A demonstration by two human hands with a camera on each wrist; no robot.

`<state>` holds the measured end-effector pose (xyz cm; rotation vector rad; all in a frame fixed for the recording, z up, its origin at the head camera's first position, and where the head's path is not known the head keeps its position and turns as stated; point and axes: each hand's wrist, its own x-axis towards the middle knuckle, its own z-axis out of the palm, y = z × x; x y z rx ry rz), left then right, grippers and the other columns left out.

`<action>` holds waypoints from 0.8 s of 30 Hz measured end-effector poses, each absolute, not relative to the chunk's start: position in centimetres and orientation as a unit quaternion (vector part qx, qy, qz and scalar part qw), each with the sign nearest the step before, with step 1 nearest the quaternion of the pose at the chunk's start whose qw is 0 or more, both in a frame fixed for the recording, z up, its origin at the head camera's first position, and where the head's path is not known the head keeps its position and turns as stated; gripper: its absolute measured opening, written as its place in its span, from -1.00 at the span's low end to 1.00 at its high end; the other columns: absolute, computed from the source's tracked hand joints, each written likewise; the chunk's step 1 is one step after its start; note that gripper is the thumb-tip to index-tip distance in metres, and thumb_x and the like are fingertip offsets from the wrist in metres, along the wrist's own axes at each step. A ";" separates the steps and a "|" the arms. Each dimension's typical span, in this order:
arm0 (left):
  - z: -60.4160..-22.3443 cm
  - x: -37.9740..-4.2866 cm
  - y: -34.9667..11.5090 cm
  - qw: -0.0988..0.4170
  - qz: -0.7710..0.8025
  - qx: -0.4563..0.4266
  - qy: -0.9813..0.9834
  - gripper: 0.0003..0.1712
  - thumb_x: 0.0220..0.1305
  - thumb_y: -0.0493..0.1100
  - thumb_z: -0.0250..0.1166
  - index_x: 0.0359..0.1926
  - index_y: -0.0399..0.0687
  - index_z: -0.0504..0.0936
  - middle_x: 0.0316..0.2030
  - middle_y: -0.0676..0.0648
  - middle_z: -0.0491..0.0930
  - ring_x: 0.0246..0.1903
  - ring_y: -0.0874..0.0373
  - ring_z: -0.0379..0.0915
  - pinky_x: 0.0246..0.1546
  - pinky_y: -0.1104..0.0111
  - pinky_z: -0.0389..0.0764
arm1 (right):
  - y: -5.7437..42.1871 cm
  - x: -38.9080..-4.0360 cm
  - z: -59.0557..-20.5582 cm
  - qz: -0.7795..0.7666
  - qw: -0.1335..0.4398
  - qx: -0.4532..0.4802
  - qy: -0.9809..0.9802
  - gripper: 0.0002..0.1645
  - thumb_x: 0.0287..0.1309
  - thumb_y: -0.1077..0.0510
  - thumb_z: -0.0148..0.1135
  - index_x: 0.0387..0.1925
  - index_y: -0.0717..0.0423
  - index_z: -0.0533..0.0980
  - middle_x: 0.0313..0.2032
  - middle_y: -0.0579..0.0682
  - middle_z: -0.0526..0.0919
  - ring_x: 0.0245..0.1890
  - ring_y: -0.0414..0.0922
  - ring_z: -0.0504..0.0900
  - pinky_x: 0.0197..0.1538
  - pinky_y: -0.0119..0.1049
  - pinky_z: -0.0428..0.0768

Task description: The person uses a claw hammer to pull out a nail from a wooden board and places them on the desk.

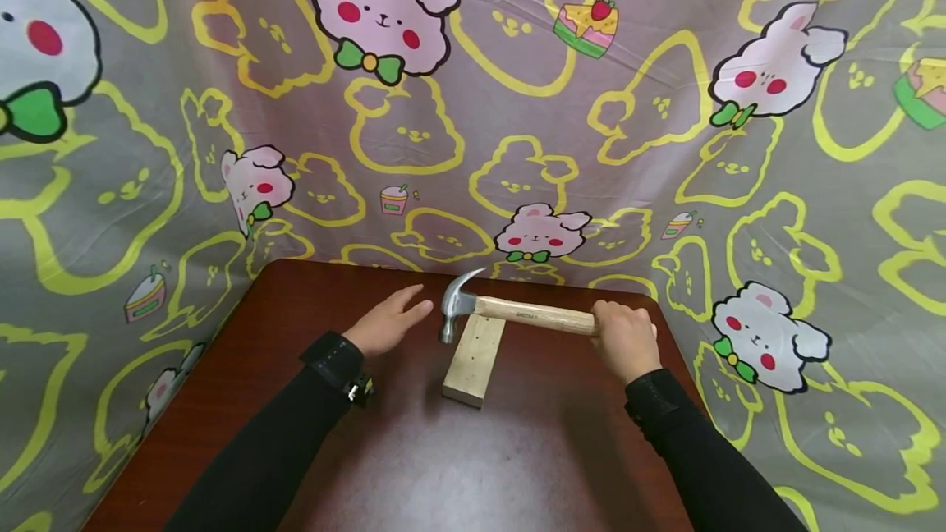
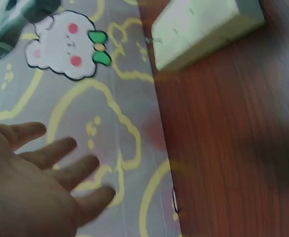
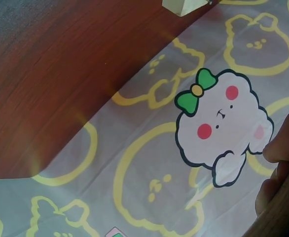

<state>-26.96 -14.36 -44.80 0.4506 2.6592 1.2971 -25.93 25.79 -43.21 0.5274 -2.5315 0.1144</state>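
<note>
A claw hammer point(image 1: 534, 314) with a steel head and a pale wooden handle is held level above the table. My right hand point(image 1: 626, 340) grips the end of its handle; the right wrist view shows curled fingers around the handle point(image 3: 277, 215). Below the hammer lies a pale wooden block point(image 1: 473, 364) with several small dark spots along its top. To the left of the hammer head, my left hand point(image 1: 386, 323) hovers with fingers extended and holds nothing. The left wrist view shows its spread fingers, the block point(image 2: 198, 27) and part of the metal head point(image 2: 21, 22).
The dark red-brown table point(image 1: 296, 450) has rounded far corners. A grey cloth point(image 1: 517, 130) with cartoon rabbits hangs behind and along both sides. A black band with a small metal piece point(image 1: 360, 390) sits on my left wrist.
</note>
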 end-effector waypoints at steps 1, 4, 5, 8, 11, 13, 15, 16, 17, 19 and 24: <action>-44.6 -26.9 -14.1 0.074 0.446 0.158 0.878 -0.09 0.39 0.36 -0.05 0.50 -0.14 0.06 0.42 -0.21 0.13 0.39 -0.12 0.04 0.30 -0.03 0.14 | 25.7 -25.9 -43.2 0.041 0.274 0.198 -0.940 -0.59 -0.36 0.31 0.61 -0.51 0.14 0.47 -0.59 0.03 0.52 -0.54 0.06 0.55 -0.43 -0.03 0.36; -44.0 -26.8 -13.3 0.070 0.481 0.180 0.855 -0.16 0.39 0.30 0.03 0.47 -0.10 0.13 0.33 -0.16 0.30 0.32 -0.06 0.20 0.24 0.02 0.26 | 25.4 -25.8 -43.1 0.040 0.273 0.200 -0.940 -0.58 -0.37 0.30 0.62 -0.50 0.15 0.48 -0.58 0.04 0.53 -0.54 0.06 0.55 -0.42 -0.03 0.36; -44.0 -26.9 -13.0 0.067 0.491 0.189 0.848 -0.19 0.39 0.27 0.06 0.46 -0.10 0.17 0.28 -0.15 0.37 0.27 -0.04 0.27 0.22 0.03 0.29 | 25.2 -25.7 -43.0 0.041 0.272 0.200 -0.940 -0.58 -0.36 0.30 0.63 -0.49 0.15 0.49 -0.58 0.04 0.54 -0.54 0.06 0.55 -0.41 -0.03 0.36; -43.7 -27.0 -12.5 0.055 0.509 0.201 0.835 -0.30 0.38 0.21 0.12 0.38 -0.07 0.32 0.09 -0.08 0.53 0.11 0.05 0.44 0.13 0.08 0.38 | 24.9 -25.5 -43.0 0.046 0.269 0.201 -0.941 -0.58 -0.35 0.28 0.64 -0.49 0.15 0.49 -0.57 0.04 0.54 -0.53 0.05 0.55 -0.40 -0.04 0.36; -43.7 -27.0 -12.3 0.039 0.509 0.203 0.835 -0.40 0.37 0.15 0.17 0.29 -0.06 0.43 -0.08 -0.02 0.61 -0.06 0.12 0.51 0.02 0.13 0.44 | 24.7 -25.4 -43.0 0.044 0.273 0.207 -0.938 -0.58 -0.35 0.28 0.64 -0.50 0.14 0.49 -0.58 0.03 0.53 -0.53 0.04 0.54 -0.41 -0.04 0.36; -43.6 -26.9 -12.2 0.030 0.499 0.196 0.843 -0.44 0.37 0.13 0.19 0.26 -0.05 0.47 -0.12 0.01 0.63 -0.10 0.15 0.53 -0.01 0.16 0.45 | 24.6 -25.4 -43.1 0.041 0.278 0.212 -0.936 -0.58 -0.36 0.29 0.64 -0.51 0.13 0.48 -0.59 0.02 0.53 -0.54 0.04 0.54 -0.42 -0.05 0.36; -43.7 -26.7 -12.2 0.024 0.493 0.191 0.848 -0.46 0.37 0.11 0.20 0.24 -0.06 0.48 -0.14 0.03 0.64 -0.11 0.17 0.53 -0.02 0.16 0.46 | 24.6 -25.4 -43.1 0.036 0.282 0.215 -0.934 -0.59 -0.36 0.29 0.63 -0.52 0.12 0.48 -0.60 0.01 0.52 -0.55 0.04 0.54 -0.43 -0.05 0.36; -43.7 -26.7 -12.2 0.023 0.490 0.187 0.851 -0.47 0.37 0.10 0.20 0.23 -0.06 0.49 -0.14 0.04 0.64 -0.12 0.17 0.53 -0.01 0.16 0.46 | 24.6 -25.4 -43.1 0.035 0.283 0.216 -0.934 -0.59 -0.36 0.29 0.63 -0.52 0.12 0.48 -0.60 0.01 0.52 -0.56 0.03 0.54 -0.43 -0.06 0.36; -43.7 -26.6 -12.2 0.023 0.489 0.184 0.853 -0.49 0.37 0.09 0.20 0.22 -0.06 0.50 -0.14 0.05 0.64 -0.13 0.18 0.54 -0.01 0.16 0.46 | 24.6 -25.4 -43.0 0.034 0.283 0.216 -0.934 -0.59 -0.36 0.28 0.63 -0.53 0.12 0.48 -0.60 0.01 0.52 -0.56 0.03 0.54 -0.44 -0.06 0.36; -43.7 -26.6 -12.2 0.022 0.485 0.185 0.855 -0.50 0.38 0.07 0.19 0.22 -0.08 0.50 -0.15 0.04 0.64 -0.16 0.19 0.54 -0.03 0.16 0.47 | 24.5 -25.4 -43.0 0.030 0.286 0.218 -0.933 -0.59 -0.36 0.28 0.63 -0.53 0.12 0.48 -0.61 0.01 0.52 -0.57 0.03 0.54 -0.44 -0.06 0.36; -43.8 -26.4 -12.1 0.025 0.474 0.187 0.860 -0.56 0.41 0.01 0.18 0.19 -0.12 0.51 -0.15 0.02 0.65 -0.23 0.20 0.54 -0.12 0.20 0.47 | 24.5 -25.3 -42.8 0.022 0.300 0.221 -0.928 -0.61 -0.39 0.30 0.62 -0.54 0.12 0.49 -0.62 0.01 0.51 -0.59 0.03 0.52 -0.46 -0.06 0.36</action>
